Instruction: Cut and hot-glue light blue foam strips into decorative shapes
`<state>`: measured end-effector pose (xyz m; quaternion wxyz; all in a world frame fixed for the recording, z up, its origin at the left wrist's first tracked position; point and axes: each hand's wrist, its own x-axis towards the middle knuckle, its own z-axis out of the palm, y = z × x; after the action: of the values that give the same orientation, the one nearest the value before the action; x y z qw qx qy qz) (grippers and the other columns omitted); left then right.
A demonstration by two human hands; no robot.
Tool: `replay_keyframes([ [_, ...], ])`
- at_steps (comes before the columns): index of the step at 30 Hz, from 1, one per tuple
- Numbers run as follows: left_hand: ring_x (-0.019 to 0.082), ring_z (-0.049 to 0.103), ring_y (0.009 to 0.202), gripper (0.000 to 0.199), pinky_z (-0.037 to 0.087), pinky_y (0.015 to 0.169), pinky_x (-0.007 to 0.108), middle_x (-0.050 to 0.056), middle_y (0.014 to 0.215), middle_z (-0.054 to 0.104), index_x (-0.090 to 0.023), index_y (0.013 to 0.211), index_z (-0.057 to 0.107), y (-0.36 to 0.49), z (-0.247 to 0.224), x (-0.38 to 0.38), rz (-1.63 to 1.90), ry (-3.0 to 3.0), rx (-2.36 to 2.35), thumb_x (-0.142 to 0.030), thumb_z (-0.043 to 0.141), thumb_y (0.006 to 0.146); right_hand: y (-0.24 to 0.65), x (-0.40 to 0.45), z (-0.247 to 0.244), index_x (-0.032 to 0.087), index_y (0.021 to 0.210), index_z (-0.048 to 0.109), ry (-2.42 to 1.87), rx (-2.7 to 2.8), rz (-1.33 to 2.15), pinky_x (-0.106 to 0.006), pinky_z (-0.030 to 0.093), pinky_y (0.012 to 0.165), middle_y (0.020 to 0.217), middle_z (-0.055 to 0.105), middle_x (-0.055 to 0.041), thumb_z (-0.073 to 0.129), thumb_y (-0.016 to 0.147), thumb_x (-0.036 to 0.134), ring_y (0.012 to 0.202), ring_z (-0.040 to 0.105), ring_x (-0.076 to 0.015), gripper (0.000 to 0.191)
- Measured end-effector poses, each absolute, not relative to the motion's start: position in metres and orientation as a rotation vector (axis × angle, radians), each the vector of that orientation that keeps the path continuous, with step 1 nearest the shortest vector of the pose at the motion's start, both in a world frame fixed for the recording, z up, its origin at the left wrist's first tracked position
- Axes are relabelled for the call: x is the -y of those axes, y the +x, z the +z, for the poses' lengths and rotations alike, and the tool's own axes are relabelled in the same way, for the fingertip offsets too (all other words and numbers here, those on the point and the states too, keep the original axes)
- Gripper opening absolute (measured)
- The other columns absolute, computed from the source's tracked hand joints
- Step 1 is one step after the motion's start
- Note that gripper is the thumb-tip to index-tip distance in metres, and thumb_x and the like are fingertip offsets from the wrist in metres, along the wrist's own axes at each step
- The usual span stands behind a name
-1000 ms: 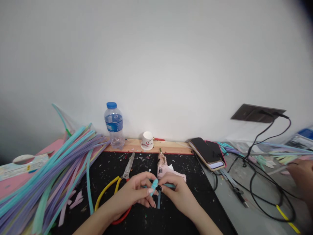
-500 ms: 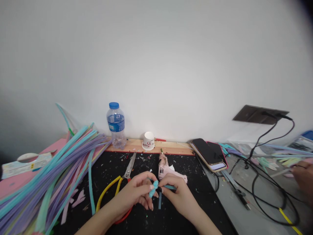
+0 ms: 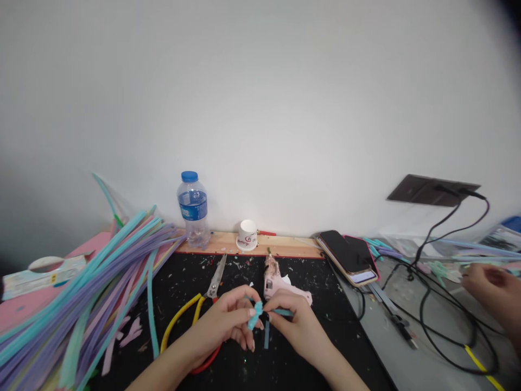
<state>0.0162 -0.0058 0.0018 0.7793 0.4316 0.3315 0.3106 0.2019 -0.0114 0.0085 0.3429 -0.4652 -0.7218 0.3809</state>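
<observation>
In front of me, my left hand (image 3: 233, 319) pinches a small crumpled turquoise piece (image 3: 255, 316) between thumb and index finger, its other fingers curled below. My right hand (image 3: 297, 323) is closed just to the right, its fingertips almost touching that piece. A blue strip (image 3: 285, 312) runs through its fingers. Something small and dark shows at the right fingertips, too small to name. A short blue-grey strip (image 3: 266, 335) is below, between the hands. Behind my right hand lies a pink glue gun (image 3: 280, 285); scissors (image 3: 215, 281) with yellow and red handles lie beside and partly under my left forearm.
A bundle of pastel strips (image 3: 109, 277) spreads at the left. Along the wall stand a water bottle (image 3: 192, 209) and a paper cup (image 3: 247, 236). Phones (image 3: 345, 252) and black cables (image 3: 423, 320) are at the right, where another person's hand (image 3: 494, 290) reaches in.
The other person's hand at the right has moved left and further into view. My own hands and the turquoise piece are almost unchanged.
</observation>
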Motion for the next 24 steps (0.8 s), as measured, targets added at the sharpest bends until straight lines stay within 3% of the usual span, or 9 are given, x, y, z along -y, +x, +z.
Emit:
replay_keyframes([
  [24, 0.008, 0.062, 0.046, 0.019, 0.043, 0.043, 0.015, 0.001, 0.071, 0.066, -0.017, 0.094, 0.051, 0.0174, -0.0015, 0.0044, 0.686, 0.934, -0.741, -0.029, 0.058, 0.081, 0.2012, 0.0107, 0.0098, 0.016, 0.074, 0.071, -1.206, 1.850, 0.994, -0.024, 0.045, 0.066, 0.072, 0.065, -0.0021, 0.060, 0.073, 0.005, 0.070, 0.060, -0.0148, 0.016],
])
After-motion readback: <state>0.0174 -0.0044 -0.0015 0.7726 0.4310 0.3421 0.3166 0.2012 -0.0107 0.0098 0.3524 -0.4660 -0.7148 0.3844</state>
